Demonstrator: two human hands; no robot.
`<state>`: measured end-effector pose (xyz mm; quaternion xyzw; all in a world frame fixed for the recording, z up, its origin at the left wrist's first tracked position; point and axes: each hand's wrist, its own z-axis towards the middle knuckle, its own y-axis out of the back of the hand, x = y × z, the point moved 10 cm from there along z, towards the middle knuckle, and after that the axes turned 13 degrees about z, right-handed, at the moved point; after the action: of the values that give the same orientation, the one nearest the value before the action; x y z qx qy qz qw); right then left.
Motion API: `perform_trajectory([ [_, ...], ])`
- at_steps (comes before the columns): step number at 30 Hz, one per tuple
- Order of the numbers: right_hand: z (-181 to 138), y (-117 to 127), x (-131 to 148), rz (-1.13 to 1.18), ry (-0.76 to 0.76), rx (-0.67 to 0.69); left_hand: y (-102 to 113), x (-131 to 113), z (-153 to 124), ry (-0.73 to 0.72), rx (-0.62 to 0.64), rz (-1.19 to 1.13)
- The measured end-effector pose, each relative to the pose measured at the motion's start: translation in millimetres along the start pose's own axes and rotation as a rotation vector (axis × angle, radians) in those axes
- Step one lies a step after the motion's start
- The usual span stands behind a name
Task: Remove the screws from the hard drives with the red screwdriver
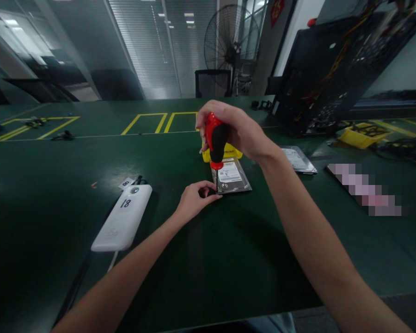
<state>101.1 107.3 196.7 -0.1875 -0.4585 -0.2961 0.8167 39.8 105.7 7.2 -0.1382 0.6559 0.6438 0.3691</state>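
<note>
"gripping what, in the right hand (241, 129)?"
"a screwdriver (218, 138), near upright, its tip at the drive's (231, 175) near left corner."
"and the left hand (194, 199)?"
"thumb and finger curl at that corner; i cannot tell whether they pinch anything."
"where's the drive?"
"flat on the green table (194, 277), just before a yellow tray (233, 151)."

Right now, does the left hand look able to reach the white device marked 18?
Probably yes: only green tabletop shows between the left hand and the white device. However, that hand is at the near corner of the hard drive, beside the screwdriver, so it would need to leave there first.
</note>
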Motion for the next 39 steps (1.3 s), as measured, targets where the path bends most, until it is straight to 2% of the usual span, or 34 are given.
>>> perform_trajectory([
  [4, -1.1, 1.7, -0.2, -0.053, -0.028, -0.013, 0.0, -0.1, 0.1, -0.003, -0.005, -0.005],
  [9, -1.4, -2.6, 7.9, -0.016, 0.066, 0.049, 0.4, -0.4, 0.6, -0.01, -0.013, 0.014],
  [16, -2.1, -6.6, 6.6, -0.032, 0.067, 0.073, 1.5, -2.0, 0.2, -0.009, -0.015, 0.011],
  [23, -1.5, -6.9, 7.9, -0.072, 0.094, 0.06, 1.2, -2.4, -0.2, -0.012, -0.01, 0.014],
  [28, 0.7, -0.7, -1.8, 0.001, 0.04, 0.021, 0.7, -0.6, -0.3, 0.003, -0.003, 0.01],
  [31, 0.5, -2.8, -3.3, 0.055, 0.025, 0.047, 0.8, -1.0, -0.6, 0.002, 0.003, 0.012],
  [39, -1.9, -4.4, 5.2, -0.029, 0.083, 0.054, 0.6, -0.1, -0.1, 0.004, -0.008, 0.02],
])
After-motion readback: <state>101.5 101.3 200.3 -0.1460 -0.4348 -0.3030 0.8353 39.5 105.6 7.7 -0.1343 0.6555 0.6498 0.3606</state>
